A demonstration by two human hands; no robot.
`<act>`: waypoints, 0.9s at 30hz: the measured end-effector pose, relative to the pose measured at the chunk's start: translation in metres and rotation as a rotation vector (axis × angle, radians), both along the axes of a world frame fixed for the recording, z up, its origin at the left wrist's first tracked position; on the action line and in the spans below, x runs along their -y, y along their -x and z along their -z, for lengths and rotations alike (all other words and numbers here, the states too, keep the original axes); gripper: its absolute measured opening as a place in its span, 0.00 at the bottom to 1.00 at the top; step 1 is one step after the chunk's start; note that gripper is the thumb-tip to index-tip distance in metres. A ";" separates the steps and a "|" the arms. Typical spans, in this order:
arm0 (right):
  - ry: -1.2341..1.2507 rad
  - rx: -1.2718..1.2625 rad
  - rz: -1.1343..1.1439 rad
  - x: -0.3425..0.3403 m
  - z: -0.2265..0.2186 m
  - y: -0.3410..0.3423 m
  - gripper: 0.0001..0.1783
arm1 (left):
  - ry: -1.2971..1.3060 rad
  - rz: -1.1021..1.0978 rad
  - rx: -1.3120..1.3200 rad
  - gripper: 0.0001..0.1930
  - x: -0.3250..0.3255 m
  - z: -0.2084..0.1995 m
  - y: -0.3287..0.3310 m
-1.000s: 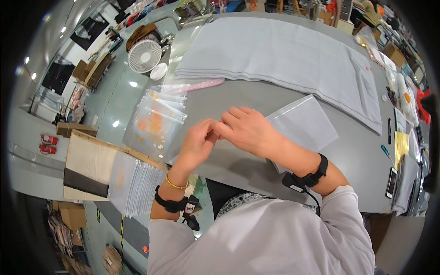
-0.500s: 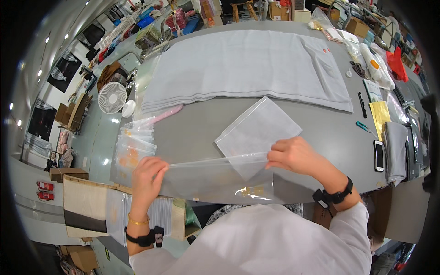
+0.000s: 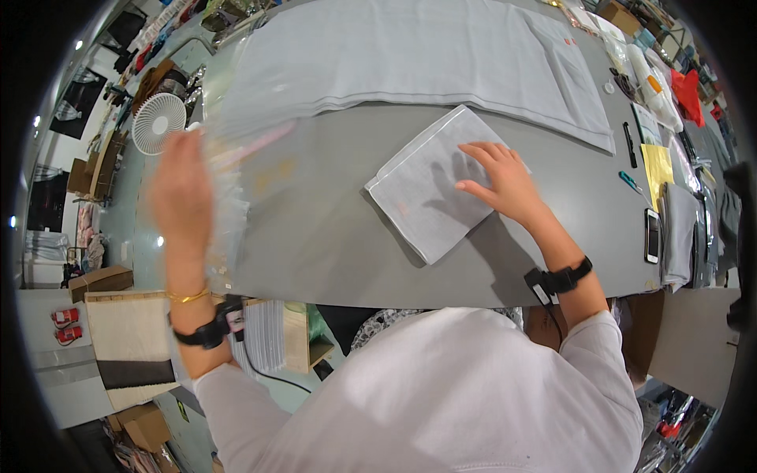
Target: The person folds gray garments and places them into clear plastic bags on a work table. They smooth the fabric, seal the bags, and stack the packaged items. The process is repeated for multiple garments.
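Note:
A folded piece of light grey fabric (image 3: 426,189) lies at an angle on the grey table. Just over its right part is my right hand (image 3: 501,177), fingers apart and holding nothing; its shadow falls on the fabric. My left hand (image 3: 181,189) is raised over the table's left edge, smeared by motion. From it a clear plastic bag (image 3: 272,177) with a yellowish patch trails out to the right, also blurred. Beneath and beside that bag, a pile of small clear packets (image 3: 235,209) is partly hidden at the left table edge.
A large layered grey cloth (image 3: 410,63) covers the far side. On the right are a black pen (image 3: 628,145), teal snips (image 3: 630,183), a phone (image 3: 652,235) and a folded grey cloth (image 3: 679,236). A white fan (image 3: 159,124) stands beyond the left edge.
My left hand has swung up and left with the plastic bag. My right hand has let go of the bag and moved up over the folded fabric. The view has tilted down.

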State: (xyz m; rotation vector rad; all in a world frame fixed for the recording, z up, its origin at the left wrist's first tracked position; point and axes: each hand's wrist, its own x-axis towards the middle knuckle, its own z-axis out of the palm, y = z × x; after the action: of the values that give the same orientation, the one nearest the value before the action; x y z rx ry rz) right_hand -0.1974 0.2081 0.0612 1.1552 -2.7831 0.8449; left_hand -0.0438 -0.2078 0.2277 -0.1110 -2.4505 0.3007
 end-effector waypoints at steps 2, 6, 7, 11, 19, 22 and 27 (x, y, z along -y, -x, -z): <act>-0.071 -0.107 0.036 0.012 0.019 0.013 0.41 | -0.341 0.172 0.243 0.15 -0.031 0.048 0.028; -0.214 -0.117 0.155 0.034 0.028 0.033 0.46 | -0.276 0.282 0.415 0.34 -0.092 0.162 0.056; -0.236 -0.077 0.126 0.041 0.027 0.030 0.47 | -0.296 0.211 0.552 0.35 -0.101 0.178 0.056; -0.236 -0.115 0.033 0.080 0.040 -0.022 0.50 | -0.466 0.229 0.577 0.38 -0.128 0.204 0.042; 0.026 -0.190 -0.035 0.029 0.056 -0.059 0.25 | -0.745 0.253 0.712 0.16 -0.122 0.196 -0.005; 0.229 -0.058 0.128 0.015 0.034 -0.063 0.22 | -0.784 0.257 0.667 0.13 -0.142 0.213 -0.018; 0.181 -0.189 -0.101 0.060 0.039 -0.094 0.22 | -0.741 0.143 0.860 0.19 -0.166 0.219 -0.006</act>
State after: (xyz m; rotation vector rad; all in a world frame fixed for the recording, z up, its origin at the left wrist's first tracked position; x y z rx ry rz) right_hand -0.1038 0.1479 0.0221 1.2798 -2.4605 0.9199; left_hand -0.0378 -0.0413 0.0088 -0.1014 -3.1788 -0.8997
